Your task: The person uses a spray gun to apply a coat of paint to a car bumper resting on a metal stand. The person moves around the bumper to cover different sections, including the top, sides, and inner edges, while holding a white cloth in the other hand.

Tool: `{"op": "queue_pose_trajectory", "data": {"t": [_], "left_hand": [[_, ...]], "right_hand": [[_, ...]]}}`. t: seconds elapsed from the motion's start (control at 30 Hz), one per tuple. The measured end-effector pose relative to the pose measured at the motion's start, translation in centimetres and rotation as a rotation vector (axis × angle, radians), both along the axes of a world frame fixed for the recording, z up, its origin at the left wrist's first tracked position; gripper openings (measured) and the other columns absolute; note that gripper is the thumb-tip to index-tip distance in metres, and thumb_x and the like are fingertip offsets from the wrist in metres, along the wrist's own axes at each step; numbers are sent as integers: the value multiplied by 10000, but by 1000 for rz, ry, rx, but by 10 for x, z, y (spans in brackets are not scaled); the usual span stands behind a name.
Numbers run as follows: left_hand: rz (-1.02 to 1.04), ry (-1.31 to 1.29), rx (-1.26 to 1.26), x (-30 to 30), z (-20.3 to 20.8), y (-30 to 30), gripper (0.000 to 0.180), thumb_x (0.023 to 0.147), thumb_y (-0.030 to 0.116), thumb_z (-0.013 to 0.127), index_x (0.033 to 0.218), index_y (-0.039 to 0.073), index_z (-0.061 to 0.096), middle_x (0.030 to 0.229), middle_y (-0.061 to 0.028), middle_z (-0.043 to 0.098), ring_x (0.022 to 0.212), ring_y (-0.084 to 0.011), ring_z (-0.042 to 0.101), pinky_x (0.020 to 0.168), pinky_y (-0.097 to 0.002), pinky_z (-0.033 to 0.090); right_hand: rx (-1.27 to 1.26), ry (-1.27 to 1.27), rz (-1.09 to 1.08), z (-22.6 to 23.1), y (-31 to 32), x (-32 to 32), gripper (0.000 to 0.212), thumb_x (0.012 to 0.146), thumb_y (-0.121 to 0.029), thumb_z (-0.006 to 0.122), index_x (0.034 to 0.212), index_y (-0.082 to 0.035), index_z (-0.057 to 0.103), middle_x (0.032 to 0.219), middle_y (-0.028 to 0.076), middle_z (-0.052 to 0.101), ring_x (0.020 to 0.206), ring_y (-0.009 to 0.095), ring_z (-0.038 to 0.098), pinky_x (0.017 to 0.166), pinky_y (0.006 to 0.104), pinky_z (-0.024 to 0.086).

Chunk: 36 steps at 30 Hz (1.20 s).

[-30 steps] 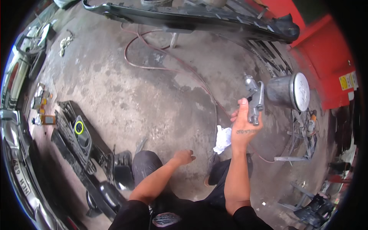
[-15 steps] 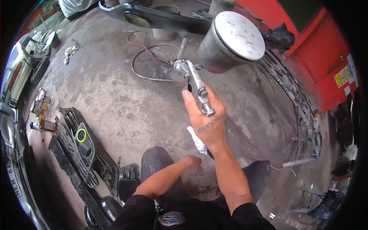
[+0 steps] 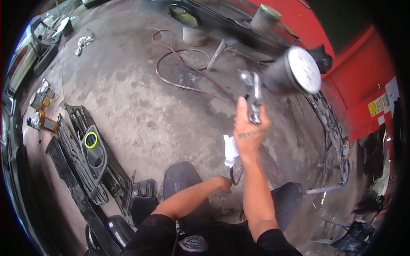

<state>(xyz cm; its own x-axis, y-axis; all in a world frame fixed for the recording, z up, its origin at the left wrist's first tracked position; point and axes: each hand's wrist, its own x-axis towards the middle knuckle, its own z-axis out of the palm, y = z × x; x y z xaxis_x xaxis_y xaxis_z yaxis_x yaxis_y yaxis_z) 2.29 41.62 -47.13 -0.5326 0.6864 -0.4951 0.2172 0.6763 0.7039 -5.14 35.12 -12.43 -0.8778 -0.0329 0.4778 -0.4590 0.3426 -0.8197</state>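
My right hand [image 3: 251, 130] is closed round the handle of a silver spray gun [image 3: 257, 91], raised ahead of me and a little blurred. The gun's grey cup [image 3: 279, 77] with its pale round lid [image 3: 306, 70] leans to the right. Below the hand hangs a crumpled white wrap [image 3: 230, 150], and a black air hose [image 3: 233, 176] curves down from it. Low beside my knee, my left hand [image 3: 223, 184] looks curled at that hose; its fingers are partly hidden and blurred. A long black car bumper [image 3: 222, 26] lies raised beyond the gun.
A reddish hose [image 3: 166, 81] loops over the concrete floor. Metal stand legs [image 3: 217, 54] and a can [image 3: 265, 18] are at the bumper. Black grille parts [image 3: 77, 145] and bottles [image 3: 42, 123] lie left. Metal framing [image 3: 326, 121] and a red panel [image 3: 354, 81] stand right.
My right hand has swung the spray gun to the right, and its cup now tips further right. The left hand has shifted only slightly. The whole view has turned a little.
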Motion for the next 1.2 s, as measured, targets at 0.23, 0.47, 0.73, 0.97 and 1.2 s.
{"op": "queue_pose_trajectory", "data": {"t": [0.23, 0.47, 0.73, 0.97, 1.2], "left_hand": [[-1, 5, -6, -3, 11, -2, 509, 877, 458, 690, 1025, -21, 778, 1063, -200, 763, 983, -372, 721, 863, -494, 554], [-58, 31, 38, 2, 31, -9, 524, 949, 452, 626, 1055, -43, 762, 1069, -227, 751, 1018, -403, 709, 905, -515, 536], [4, 1, 28, 2, 50, -4, 509, 898, 464, 678, 1084, -1, 770, 1097, -185, 763, 1045, -363, 720, 885, -486, 563], [26, -23, 13, 1, 36, 1, 519, 902, 478, 685, 1094, 4, 772, 1115, -185, 760, 1053, -366, 718, 896, -485, 559], [31, 68, 132, 1, -24, 29, 537, 902, 503, 699, 1057, -5, 779, 1109, -187, 759, 1040, -363, 716, 906, -484, 551]], "right_hand": [[134, 289, 197, 16, -51, -14, 332, 941, -133, 725, 1214, 49, 676, 951, 268, 727, 862, 424, 733, 749, 441, 561], [153, 234, 199, 11, -53, -35, 343, 936, -145, 722, 1201, 67, 673, 878, 275, 712, 798, 414, 725, 722, 428, 552], [189, 147, 117, -23, -60, -62, 312, 947, -160, 701, 1186, 41, 692, 753, 240, 692, 681, 377, 702, 661, 422, 525], [59, 190, 200, -3, -53, -37, 300, 948, -114, 704, 1207, 36, 680, 833, 187, 690, 699, 293, 671, 680, 386, 524], [127, 253, 138, -1, -35, -30, 262, 945, -76, 697, 1178, 39, 670, 862, 191, 685, 717, 312, 668, 675, 407, 516]]}}
